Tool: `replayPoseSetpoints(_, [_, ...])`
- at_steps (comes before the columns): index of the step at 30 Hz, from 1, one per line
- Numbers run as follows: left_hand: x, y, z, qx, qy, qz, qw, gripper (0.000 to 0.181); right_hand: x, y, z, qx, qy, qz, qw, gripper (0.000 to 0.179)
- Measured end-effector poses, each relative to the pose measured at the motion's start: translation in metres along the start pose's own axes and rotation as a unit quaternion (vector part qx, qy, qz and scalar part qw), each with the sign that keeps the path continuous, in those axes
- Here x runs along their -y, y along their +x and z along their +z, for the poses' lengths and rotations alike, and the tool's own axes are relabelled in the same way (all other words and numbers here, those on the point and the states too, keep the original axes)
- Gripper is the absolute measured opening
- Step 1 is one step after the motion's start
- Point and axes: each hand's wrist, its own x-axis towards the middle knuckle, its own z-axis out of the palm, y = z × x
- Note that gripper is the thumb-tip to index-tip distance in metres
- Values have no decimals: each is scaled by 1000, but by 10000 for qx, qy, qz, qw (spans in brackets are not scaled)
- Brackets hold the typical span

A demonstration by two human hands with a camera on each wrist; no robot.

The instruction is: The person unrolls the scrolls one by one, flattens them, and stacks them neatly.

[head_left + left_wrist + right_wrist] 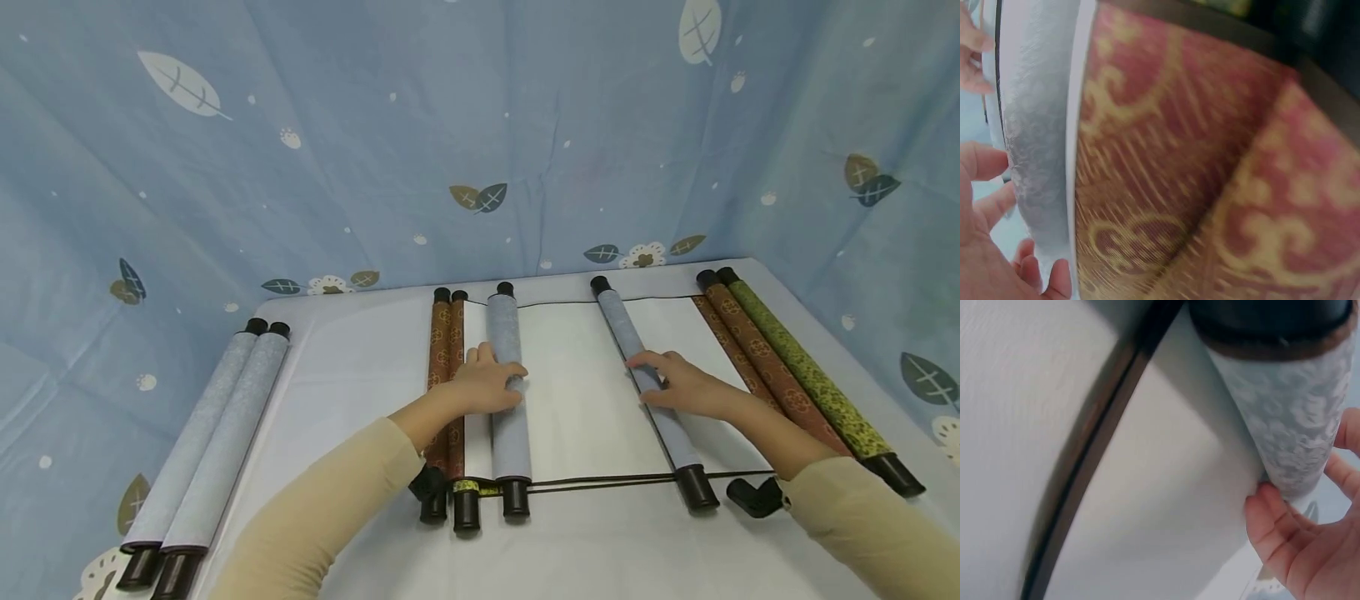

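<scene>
A handscroll lies partly unrolled, its white paper (581,392) spread between two grey-blue rolls with dark end knobs. My left hand (483,383) holds the left roll (510,446) at mid-length, fingers bent over it. In the left wrist view its fingertips touch the patterned grey surface (1044,125). The right hand (682,383) grips the slanted right roll (671,429). The right wrist view shows thumb and fingers on opposite sides of that roll (1297,419). Beneath lies more white paper with a brown brocade border (738,358).
Two brown brocade rolls (456,417) lie just left of the left hand. Brown (772,367) and yellow-green (806,371) rolls lie under and beyond the right forearm. Two grey-blue rolls (225,433) rest at far left. A leaf-print blue cloth (420,142) backs the white table (345,358).
</scene>
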Motion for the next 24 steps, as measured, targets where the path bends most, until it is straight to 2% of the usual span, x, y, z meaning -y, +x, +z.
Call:
replayPoseSetpoints(4, [4,-3,1,-249,14,-58,9997,41,-8,-4,-4,-21,50,58,10000,45])
replayPoseSetpoints(9, [6,0,10,-551,269,-196,9979,59,-9,-8,-9,20,68,65,10000,43])
replayPoseSetpoints(17, [14,-3,4,-572,-324,-210,9976,55,-12,-7,-9,50,87,218,9997,66])
replayPoseSetpoints(24, [22,-8,1,-411,-675,-39,9969,52,-15,-11,-14,257,441,131,9986,63])
